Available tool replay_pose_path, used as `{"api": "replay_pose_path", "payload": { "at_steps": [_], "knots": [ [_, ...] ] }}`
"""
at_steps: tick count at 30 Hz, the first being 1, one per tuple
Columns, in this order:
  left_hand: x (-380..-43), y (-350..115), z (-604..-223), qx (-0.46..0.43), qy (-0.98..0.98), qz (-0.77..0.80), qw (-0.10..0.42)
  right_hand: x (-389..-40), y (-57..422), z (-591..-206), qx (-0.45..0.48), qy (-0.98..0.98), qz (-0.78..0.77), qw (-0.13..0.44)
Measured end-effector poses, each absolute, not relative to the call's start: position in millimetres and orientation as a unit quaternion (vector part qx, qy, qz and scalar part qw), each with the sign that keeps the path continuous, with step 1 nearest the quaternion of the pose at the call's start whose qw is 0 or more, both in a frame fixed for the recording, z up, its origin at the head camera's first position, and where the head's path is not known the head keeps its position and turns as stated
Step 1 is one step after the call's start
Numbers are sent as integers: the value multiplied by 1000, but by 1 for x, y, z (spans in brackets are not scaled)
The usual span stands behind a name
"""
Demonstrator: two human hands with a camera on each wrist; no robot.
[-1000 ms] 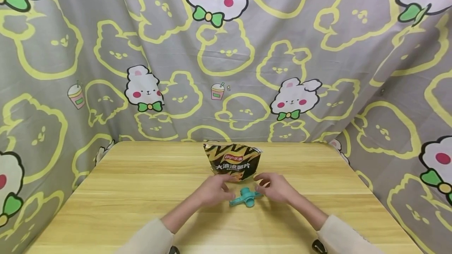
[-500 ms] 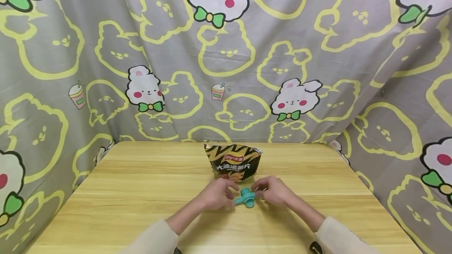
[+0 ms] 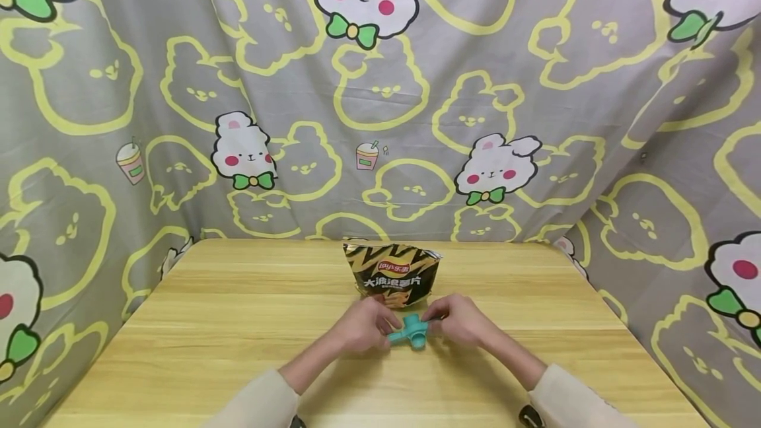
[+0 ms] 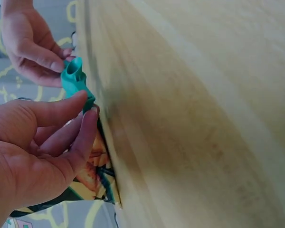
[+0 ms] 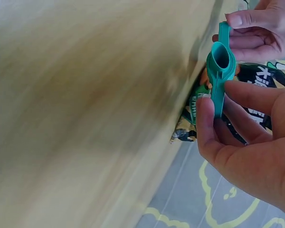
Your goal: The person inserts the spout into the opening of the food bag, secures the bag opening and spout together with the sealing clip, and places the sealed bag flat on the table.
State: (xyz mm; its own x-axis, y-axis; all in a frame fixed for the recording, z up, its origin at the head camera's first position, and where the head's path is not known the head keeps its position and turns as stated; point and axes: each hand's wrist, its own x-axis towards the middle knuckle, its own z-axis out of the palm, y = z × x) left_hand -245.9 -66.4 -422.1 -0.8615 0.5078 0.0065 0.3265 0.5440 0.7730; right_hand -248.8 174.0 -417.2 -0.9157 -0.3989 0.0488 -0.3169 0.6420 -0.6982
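Note:
A teal plastic bag sealing clip with a round pour spout (image 3: 414,331) is between my two hands, close over the table. My left hand (image 3: 364,325) pinches one end of its bar between thumb and fingers. At the other end, my right hand (image 3: 458,319) pinches the bar with thumb and index finger. The spout's round opening (image 5: 222,57) faces the right wrist view. Just behind the hands, a black and gold bag of potato chips (image 3: 392,273) stands upright on the table. Its lower part shows beyond the fingers in both wrist views.
The wooden table (image 3: 238,349) stretches to both sides of the hands. A grey curtain with yellow cartoon outlines (image 3: 380,144) hangs behind it and along both sides. Light sleeves (image 3: 261,398) cover the forearms.
Both hands have closed in on the clip; the left fingers now pinch its left end. The clip has shifted and turned slightly. The chip bag stays in place.

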Motion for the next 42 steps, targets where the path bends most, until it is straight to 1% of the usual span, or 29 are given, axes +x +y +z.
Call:
{"api": "replay_pose_path", "payload": {
  "at_steps": [5, 12, 20, 28, 31, 36, 39, 42],
  "knots": [
    [-250, -71, -417, 229, 876, 414, 95, -250, 173, -411, -194, 900, -388, 49],
    [-250, -73, -409, 198, 884, 416, 75, -252, 172, -409, -184, 887, -419, 68],
    [-251, -75, -408, 170, 884, 430, 72, -251, 171, -409, -169, 877, -441, 85],
    [-253, -79, -409, 166, 872, 455, 78, -251, 169, -405, -161, 874, -448, 103],
    [-253, -80, -408, 160, 871, 460, 69, -252, 168, -403, -160, 876, -443, 106],
    [-254, -80, -406, 145, 865, 478, 51, -255, 162, -395, -161, 893, -410, 89],
    [-255, -79, -404, 142, 862, 484, 51, -258, 157, -391, -166, 899, -398, 78],
    [-256, -79, -402, 142, 861, 485, 53, -259, 153, -387, -174, 893, -406, 80]
  ]
}}
